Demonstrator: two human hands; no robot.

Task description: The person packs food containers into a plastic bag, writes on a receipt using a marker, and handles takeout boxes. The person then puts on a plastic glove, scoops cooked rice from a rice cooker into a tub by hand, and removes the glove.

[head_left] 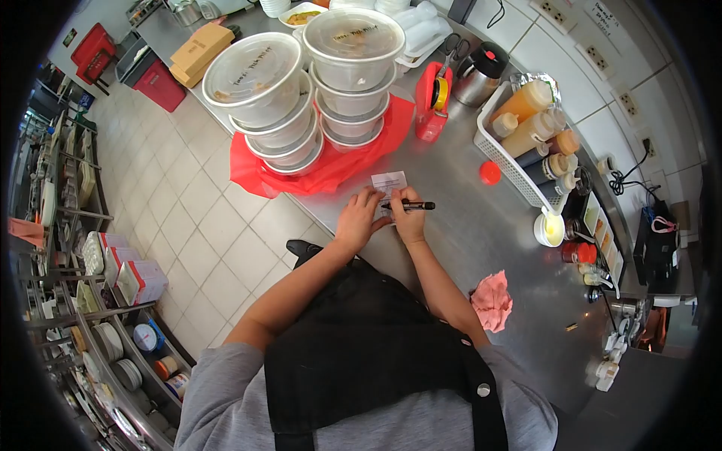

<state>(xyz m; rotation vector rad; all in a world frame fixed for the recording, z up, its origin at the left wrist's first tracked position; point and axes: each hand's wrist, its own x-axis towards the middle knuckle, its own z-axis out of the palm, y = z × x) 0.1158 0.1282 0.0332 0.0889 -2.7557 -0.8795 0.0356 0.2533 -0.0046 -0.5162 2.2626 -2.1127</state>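
Observation:
A black marker pen (421,205) is pinched in my right hand (409,222), its tip down at a small white paper slip (389,181). My left hand (361,221) rests against the slip's left side, thumb apart from the fingers and pointing toward the pen. The slip lies on the steel counter (459,218) near its left edge, and both hands partly cover it. Just beyond, two stacks of lidded plastic tubs (274,113) stand on a red plastic bag (256,171), with handwriting on the top lids.
A white basket (508,164) of sauce bottles stands at right, near a red cap (489,173) and a bowl (549,229) with yellow contents. A pink cloth (492,301) lies by my right arm. Scissors (453,49) and a steel flask (481,75) are farther back.

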